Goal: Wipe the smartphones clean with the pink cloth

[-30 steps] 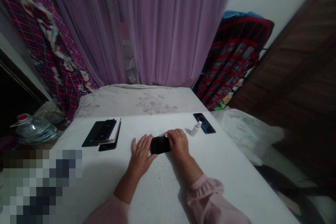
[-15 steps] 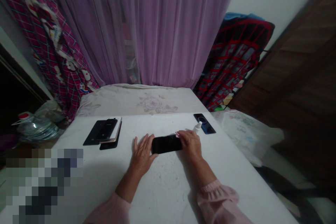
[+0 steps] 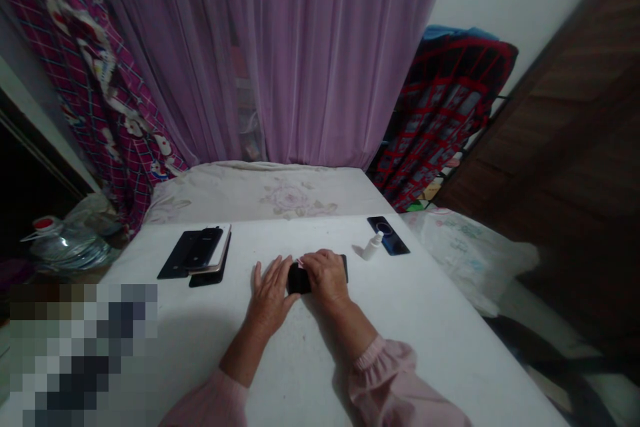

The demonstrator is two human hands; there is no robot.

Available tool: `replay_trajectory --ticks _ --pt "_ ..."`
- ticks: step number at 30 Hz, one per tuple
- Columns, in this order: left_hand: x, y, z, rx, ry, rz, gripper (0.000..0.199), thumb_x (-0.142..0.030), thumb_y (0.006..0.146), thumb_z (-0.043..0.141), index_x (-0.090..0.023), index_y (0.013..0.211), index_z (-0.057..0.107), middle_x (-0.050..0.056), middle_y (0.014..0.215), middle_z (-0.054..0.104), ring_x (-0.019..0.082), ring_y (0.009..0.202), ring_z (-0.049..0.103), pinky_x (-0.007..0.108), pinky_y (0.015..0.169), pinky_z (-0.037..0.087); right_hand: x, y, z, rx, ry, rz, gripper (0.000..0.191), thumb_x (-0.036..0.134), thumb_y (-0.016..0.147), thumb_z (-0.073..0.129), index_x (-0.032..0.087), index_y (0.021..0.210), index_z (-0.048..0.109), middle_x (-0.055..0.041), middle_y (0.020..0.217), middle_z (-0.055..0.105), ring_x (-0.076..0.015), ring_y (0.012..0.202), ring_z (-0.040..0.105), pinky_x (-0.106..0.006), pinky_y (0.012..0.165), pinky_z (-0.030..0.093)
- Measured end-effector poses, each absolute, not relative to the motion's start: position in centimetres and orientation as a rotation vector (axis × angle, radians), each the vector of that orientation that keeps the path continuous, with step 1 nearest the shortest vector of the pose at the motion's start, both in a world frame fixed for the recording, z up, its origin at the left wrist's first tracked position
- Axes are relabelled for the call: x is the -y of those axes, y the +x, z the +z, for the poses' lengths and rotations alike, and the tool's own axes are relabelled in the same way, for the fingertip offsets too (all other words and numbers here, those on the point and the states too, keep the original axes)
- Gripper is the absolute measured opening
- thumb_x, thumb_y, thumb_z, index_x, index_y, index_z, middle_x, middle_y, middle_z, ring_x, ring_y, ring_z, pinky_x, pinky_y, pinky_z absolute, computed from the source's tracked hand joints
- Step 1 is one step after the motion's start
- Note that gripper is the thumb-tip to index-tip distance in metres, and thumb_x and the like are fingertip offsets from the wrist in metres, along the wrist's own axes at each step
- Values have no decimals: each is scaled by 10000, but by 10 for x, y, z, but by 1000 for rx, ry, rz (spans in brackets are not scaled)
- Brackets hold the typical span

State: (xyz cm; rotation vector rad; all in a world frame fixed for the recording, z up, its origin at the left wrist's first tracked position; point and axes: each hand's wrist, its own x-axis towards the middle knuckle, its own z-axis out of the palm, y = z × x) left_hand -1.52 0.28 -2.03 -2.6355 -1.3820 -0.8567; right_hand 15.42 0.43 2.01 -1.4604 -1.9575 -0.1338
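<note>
A black smartphone lies flat and lengthwise on the white table, its dark screen up. My left hand grips its left end, thumb at the near corner and index finger at the far one, the other fingers spread on the table. Over the phone's middle, my right hand is closed on a small pink cloth, pressed to the glass near the left end. Most of the cloth and the phone's middle are hidden under that hand. A white spray bottle stands just beyond it to the right.
A blue-black phone lies at the table's right edge. Several dark and light phones are stacked on the left. A flowered cloth covers the table's far end. A large water bottle stands left; a plastic bag hangs right.
My right hand has slid left along the phone with the pink cloth, from its right end toward its left. The spray bottle now shows fully. My left hand has stayed put.
</note>
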Motion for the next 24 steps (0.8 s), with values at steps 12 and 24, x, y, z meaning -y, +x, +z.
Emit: replay_trajectory --ticks 12,24 --pt "-2 -15 -19 1420 -2670 -850 687 -211 878 574 -189 1474 233 153 1400 516 303 1341 417 603 1140 115 4 242 -2 1621 -1631 -9 257 354 885 538 260 972 761 -38 953 751 -238 866 640 -377 814 470" --pt "-4 -15 -24 1450 -2638 -853 706 -231 856 594 -164 1464 240 173 1382 528 299 1332 433 588 1140 125 11 224 -5 1129 -1876 506 446 545 826 522 224 1030 755 -48 1007 745 -286 988 684 -334 812 532"
